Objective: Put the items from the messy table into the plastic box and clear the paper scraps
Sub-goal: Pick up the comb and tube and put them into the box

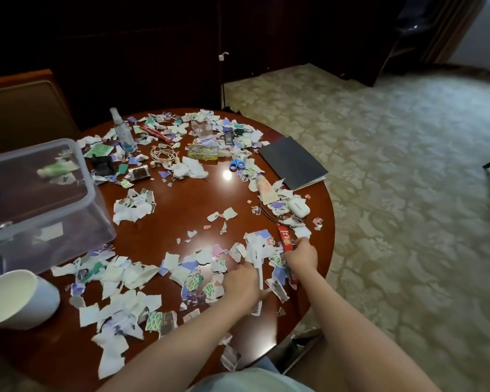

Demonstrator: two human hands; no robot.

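Left hand curled round white comb, right hand clenched on red packet, both amid paper scraps at table near-right edge; likely gathering two items together to save a trip to plastic box, standing well apart at left
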